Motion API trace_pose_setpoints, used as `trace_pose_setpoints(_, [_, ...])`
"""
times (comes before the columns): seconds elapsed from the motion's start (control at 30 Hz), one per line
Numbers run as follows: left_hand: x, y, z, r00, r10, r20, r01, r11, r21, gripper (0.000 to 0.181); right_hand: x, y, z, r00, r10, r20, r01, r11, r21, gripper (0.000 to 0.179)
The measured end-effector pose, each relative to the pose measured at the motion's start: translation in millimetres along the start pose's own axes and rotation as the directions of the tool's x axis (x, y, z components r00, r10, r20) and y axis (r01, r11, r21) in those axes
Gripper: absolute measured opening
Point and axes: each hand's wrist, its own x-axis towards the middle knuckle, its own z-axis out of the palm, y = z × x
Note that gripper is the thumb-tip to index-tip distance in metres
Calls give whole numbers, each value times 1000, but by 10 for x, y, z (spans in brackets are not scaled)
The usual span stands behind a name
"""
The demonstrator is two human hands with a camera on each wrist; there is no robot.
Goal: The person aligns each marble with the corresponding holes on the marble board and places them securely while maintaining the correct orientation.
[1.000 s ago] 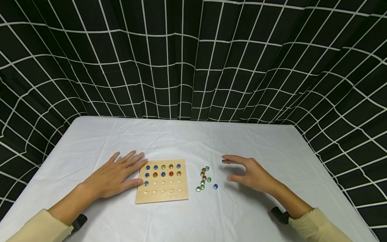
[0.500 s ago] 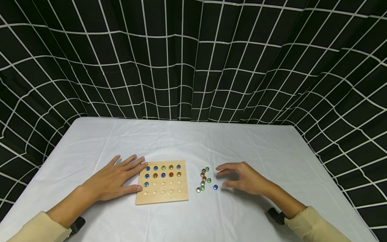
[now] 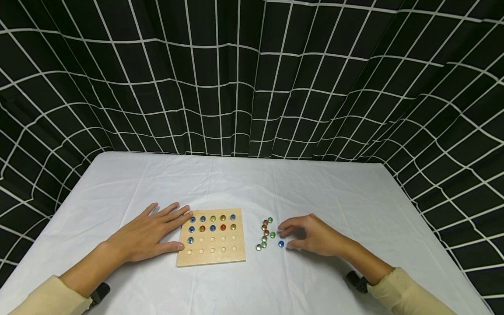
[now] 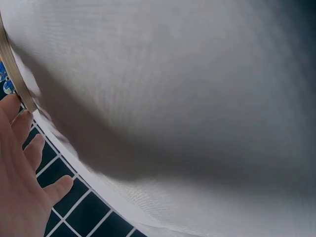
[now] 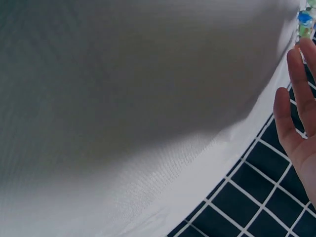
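My left hand (image 3: pixel 145 234) lies flat with spread fingers at the left side of a wooden peg-hole board (image 3: pixel 210 258), its fingertips and thumb on the edge. Glass marbles fill the board's two far rows, and a blue one (image 3: pixel 190 240) sits at the left of the third row; the other hollows are bare. My right hand (image 3: pixel 313 236) hovers low, thumb and fingers apart and bent, with nothing between them. Its thumb tip is right beside a loose blue marble (image 3: pixel 281 244). In the left wrist view the board's edge (image 4: pixel 15 74) shows beyond the fingers.
Several green and amber marbles (image 3: pixel 264 232) lie in a loose line on the white cloth (image 3: pixel 220 181), between the board and my right hand. A black curtain with a white grid (image 3: pixel 252 87) surrounds the table at the back and sides.
My right hand has moved left and slightly down toward the loose blue marble, its thumb and fingers drawing closer to it. My left hand has barely shifted; board and marbles stay put.
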Motion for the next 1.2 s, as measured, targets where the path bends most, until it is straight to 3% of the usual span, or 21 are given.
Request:
trace_pose_setpoints(0.27, [2, -7, 21, 1000, 1, 8, -1, 1000, 23, 80, 33, 3, 40, 1000, -6, 17, 7, 998, -55, 40])
trace_pose_setpoints(1.2, [25, -9, 12, 999, 33, -2, -33, 996, 81, 81, 77, -11, 82, 998, -68, 18, 69, 995, -76, 32])
